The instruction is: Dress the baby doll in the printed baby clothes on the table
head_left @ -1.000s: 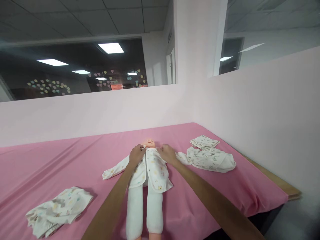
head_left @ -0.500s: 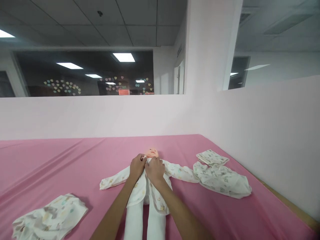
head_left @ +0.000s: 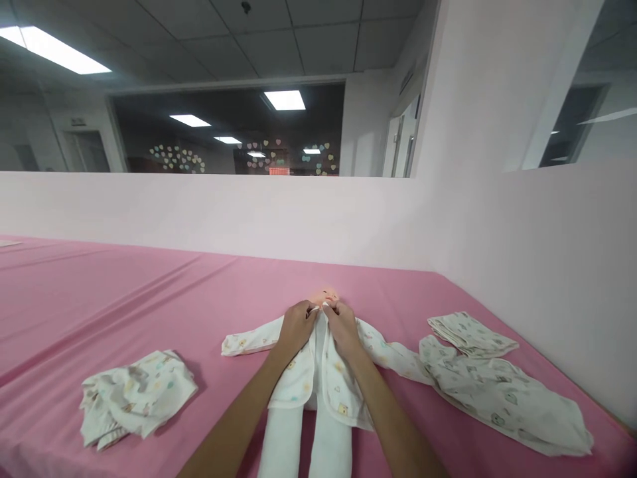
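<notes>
A doll (head_left: 327, 294) lies on its back, its head at the far end, wearing a white patterned jacket (head_left: 294, 380) that hangs open down the front. White trousers (head_left: 282, 441) cover its legs. The jacket's sleeves spread out to both sides. My left hand (head_left: 298, 325) pinches the jacket's left front edge near the collar. Close beside it, my right hand (head_left: 342, 325) pinches the opposite edge just below the doll's face. A small gap separates the two hands.
Crumpled patterned cloth (head_left: 137, 397) lies at the left on the pink sheet (head_left: 199, 292). On the right are a folded cloth (head_left: 470, 334) and a longer patterned garment (head_left: 512, 401), touching the jacket's sleeve end. A white wall (head_left: 223, 216) with windows stands behind.
The view has turned left, so most things sit further right. My right hand has moved slightly away from my left, and the jacket's front edges are raised between them.
</notes>
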A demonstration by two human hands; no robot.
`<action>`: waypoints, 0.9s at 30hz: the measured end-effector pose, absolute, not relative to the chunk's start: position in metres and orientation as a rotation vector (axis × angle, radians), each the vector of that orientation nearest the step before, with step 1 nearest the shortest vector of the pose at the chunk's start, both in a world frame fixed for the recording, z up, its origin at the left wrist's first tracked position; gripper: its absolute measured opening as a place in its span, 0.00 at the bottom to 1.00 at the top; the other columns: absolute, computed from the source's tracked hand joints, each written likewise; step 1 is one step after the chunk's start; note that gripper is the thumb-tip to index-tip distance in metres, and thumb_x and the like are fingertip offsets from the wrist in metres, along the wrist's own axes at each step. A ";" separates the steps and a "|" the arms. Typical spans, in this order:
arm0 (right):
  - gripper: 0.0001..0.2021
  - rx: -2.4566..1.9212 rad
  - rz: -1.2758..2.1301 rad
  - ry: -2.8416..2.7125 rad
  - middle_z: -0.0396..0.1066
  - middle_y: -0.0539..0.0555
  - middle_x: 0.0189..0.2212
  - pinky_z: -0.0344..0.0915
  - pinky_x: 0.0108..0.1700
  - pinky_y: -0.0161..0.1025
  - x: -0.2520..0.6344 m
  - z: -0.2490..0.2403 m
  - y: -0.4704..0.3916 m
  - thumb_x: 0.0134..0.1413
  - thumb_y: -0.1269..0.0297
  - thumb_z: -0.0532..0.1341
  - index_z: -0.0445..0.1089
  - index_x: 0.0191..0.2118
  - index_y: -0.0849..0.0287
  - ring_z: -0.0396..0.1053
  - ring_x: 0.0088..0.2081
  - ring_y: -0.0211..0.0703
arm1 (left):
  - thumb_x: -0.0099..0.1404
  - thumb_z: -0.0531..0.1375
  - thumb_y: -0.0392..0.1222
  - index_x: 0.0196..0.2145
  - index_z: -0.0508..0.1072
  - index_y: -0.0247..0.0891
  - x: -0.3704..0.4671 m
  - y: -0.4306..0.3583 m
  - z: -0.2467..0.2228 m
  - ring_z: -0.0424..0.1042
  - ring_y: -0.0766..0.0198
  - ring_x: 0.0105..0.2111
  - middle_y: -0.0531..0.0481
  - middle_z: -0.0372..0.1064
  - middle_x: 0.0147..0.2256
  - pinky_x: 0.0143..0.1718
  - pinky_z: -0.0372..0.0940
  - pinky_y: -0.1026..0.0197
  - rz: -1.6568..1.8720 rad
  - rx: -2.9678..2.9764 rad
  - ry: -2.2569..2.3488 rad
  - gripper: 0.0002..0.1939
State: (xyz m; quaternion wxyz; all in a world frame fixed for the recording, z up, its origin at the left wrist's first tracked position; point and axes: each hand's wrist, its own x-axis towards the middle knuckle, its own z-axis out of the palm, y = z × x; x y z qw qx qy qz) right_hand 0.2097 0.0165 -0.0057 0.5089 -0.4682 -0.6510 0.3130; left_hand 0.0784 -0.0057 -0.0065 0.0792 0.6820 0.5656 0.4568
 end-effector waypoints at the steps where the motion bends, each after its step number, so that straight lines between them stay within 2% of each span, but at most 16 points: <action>1: 0.13 -1.101 0.787 -1.561 0.67 0.49 0.24 0.61 0.31 0.35 0.211 -0.008 0.017 0.53 0.56 0.52 0.67 0.29 0.58 0.64 0.28 0.40 | 0.66 0.53 0.41 0.33 0.73 0.38 0.079 -0.006 -0.006 0.71 0.59 0.35 0.47 0.76 0.35 0.38 0.60 0.59 1.361 2.056 1.697 0.10; 7: 0.14 -1.017 0.889 -1.526 0.68 0.49 0.23 0.60 0.30 0.35 0.211 -0.014 0.024 0.51 0.53 0.57 0.69 0.27 0.59 0.63 0.27 0.39 | 0.67 0.52 0.39 0.33 0.72 0.38 0.079 -0.007 -0.007 0.71 0.58 0.36 0.46 0.75 0.35 0.37 0.59 0.59 1.324 2.107 1.725 0.09; 15: 0.12 -0.969 0.838 -1.554 0.74 0.53 0.30 0.63 0.39 0.38 0.208 -0.007 0.016 0.51 0.55 0.59 0.73 0.29 0.59 0.69 0.35 0.45 | 0.66 0.52 0.38 0.32 0.69 0.38 0.080 -0.007 -0.007 0.71 0.59 0.36 0.48 0.74 0.34 0.37 0.58 0.59 1.311 2.079 1.738 0.08; 22: 0.13 -0.957 0.684 -1.609 0.74 0.52 0.32 0.61 0.42 0.40 0.206 -0.001 0.001 0.56 0.57 0.56 0.71 0.26 0.57 0.68 0.37 0.45 | 0.63 0.54 0.41 0.26 0.64 0.39 0.078 -0.007 -0.005 0.65 0.63 0.29 0.52 0.69 0.27 0.31 0.54 0.62 1.304 1.944 1.703 0.08; 27: 0.13 -0.939 0.621 -1.643 0.74 0.52 0.33 0.61 0.43 0.39 0.206 0.000 -0.004 0.57 0.60 0.55 0.70 0.25 0.57 0.68 0.37 0.44 | 0.61 0.54 0.42 0.26 0.66 0.38 0.077 -0.009 -0.003 0.64 0.65 0.29 0.54 0.67 0.27 0.31 0.56 0.64 1.286 1.825 1.580 0.08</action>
